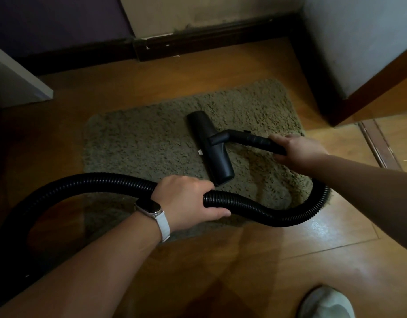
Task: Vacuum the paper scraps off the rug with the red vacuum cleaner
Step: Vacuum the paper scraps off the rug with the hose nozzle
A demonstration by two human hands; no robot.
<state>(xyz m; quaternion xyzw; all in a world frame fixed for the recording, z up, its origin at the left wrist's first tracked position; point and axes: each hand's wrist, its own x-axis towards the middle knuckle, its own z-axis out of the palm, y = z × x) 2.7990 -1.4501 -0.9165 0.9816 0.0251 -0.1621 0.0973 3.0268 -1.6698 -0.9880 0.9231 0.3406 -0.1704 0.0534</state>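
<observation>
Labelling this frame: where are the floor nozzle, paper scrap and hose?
floor nozzle (206, 143): head view, middle of body
paper scrap (200, 152): head view, its white surface
hose (243, 204): head view, ribbed middle stretch

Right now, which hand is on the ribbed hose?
The left hand, wearing the white-strapped watch, grips the ribbed hose; the right hand holds the rigid wand handle behind the floor nozzle.

Rug (140, 143): olive-brown shag. Hose (101, 180): black, ribbed. Floor nozzle (209, 145): black. Watch strap (162, 223): white. Floor (243, 260): orange-brown wood.
</observation>
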